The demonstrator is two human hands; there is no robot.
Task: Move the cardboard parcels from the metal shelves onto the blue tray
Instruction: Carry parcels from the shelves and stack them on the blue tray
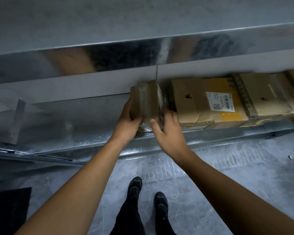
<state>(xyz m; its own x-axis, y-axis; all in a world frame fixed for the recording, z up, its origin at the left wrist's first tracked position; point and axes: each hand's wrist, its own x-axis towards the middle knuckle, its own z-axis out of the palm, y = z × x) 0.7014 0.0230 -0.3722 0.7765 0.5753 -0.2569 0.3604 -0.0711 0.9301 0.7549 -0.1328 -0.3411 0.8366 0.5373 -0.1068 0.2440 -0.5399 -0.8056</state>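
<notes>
Cardboard parcel (147, 99) held between curled left grip (127, 122) and right grip (168, 133).

A metal shelf (71, 116) of grey sheet is seen, its front lip running just under the grip. At the grip itself a small cardboard parcel (147, 99) is held at the shelf's front edge, clasped between the left hand (126, 122) and the right hand (168, 133). Just right of the grip a larger carton (190, 102), yellow-banded and labelled, is laid on the shelf, and a second carton (268, 95) is set touching it, further right. Well below the grip, two dark shoes (135, 185) are planted on the grey floor (210, 175); a dark mat (8, 209) is laid below and left.
</notes>
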